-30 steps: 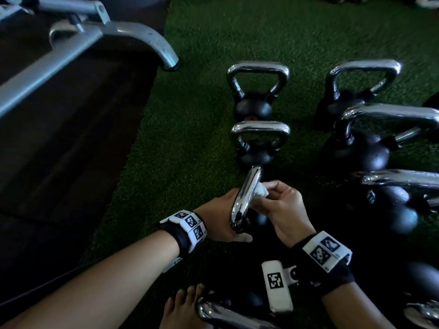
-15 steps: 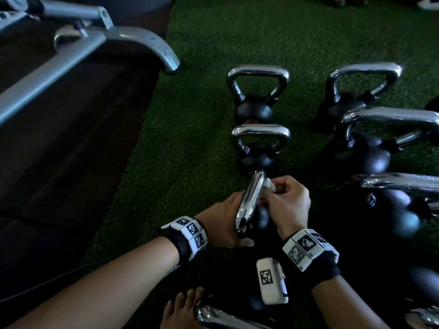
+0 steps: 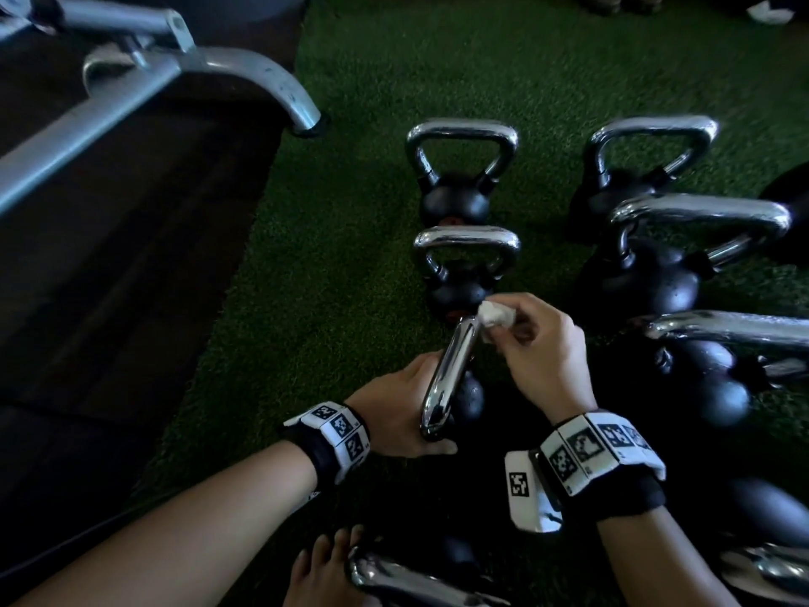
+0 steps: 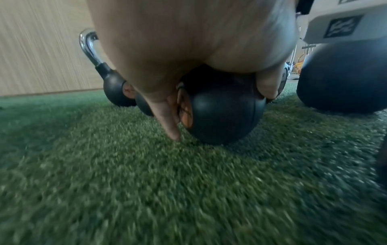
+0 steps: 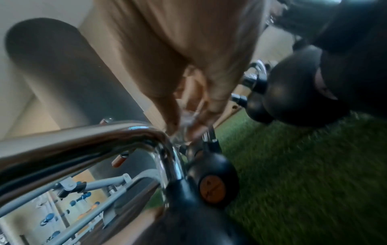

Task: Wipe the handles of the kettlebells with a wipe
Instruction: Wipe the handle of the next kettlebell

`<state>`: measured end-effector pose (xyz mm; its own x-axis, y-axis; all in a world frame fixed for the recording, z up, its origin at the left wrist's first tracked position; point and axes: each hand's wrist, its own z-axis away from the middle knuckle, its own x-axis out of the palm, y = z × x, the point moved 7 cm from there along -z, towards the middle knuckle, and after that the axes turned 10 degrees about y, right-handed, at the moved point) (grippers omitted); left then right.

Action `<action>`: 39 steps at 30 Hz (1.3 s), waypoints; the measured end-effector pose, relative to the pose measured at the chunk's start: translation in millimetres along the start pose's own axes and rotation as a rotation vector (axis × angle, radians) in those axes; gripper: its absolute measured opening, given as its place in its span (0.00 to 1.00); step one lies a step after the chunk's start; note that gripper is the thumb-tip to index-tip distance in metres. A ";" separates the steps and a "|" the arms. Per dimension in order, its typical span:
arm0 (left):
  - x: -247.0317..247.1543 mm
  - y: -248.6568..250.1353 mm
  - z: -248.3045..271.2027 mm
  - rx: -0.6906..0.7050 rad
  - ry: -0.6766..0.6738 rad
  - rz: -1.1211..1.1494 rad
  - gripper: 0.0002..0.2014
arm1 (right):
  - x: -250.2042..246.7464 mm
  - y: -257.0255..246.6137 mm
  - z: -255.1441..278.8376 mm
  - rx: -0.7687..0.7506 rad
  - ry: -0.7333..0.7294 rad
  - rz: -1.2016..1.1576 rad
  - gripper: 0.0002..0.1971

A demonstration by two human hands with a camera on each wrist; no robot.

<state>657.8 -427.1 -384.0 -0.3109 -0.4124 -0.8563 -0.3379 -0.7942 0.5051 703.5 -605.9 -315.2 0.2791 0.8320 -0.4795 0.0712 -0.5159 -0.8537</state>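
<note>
Beside the steadying left hand (image 3: 396,409), the right hand (image 3: 536,357) pinches the wipe (image 3: 627,316) against one kettlebell handle (image 3: 451,374); other handles seemingly remain.

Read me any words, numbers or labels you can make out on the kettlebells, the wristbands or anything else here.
No readable text in any view.
Wristbands: black and white square code markers, no letters.
White tag by the right wrist: the same kind of marker.
Orange disc on the kettlebell: dark marks, too blurred to read.
Orange disc in the left wrist view: also blurred.
</note>
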 end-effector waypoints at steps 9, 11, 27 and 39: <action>-49.6 18.0 16.6 0.090 0.152 0.057 0.64 | 16.1 -18.8 -0.3 -0.362 -0.223 0.029 0.27; -62.9 26.9 24.0 0.105 0.231 0.112 0.55 | 15.2 -18.8 0.4 -0.375 -0.224 0.046 0.27; -112.7 -14.7 5.0 0.085 0.392 0.160 0.26 | -19.0 -15.8 60.0 -0.274 -0.037 0.238 0.16; -99.4 -19.8 29.1 -0.051 0.444 0.363 0.24 | -14.0 -18.8 32.0 -0.255 -0.176 0.327 0.14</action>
<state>669.5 -357.4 -305.8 0.0080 -0.8015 -0.5979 -0.2325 -0.5830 0.7785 667.6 -601.4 -298.9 0.1602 0.6276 -0.7619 0.2468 -0.7728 -0.5847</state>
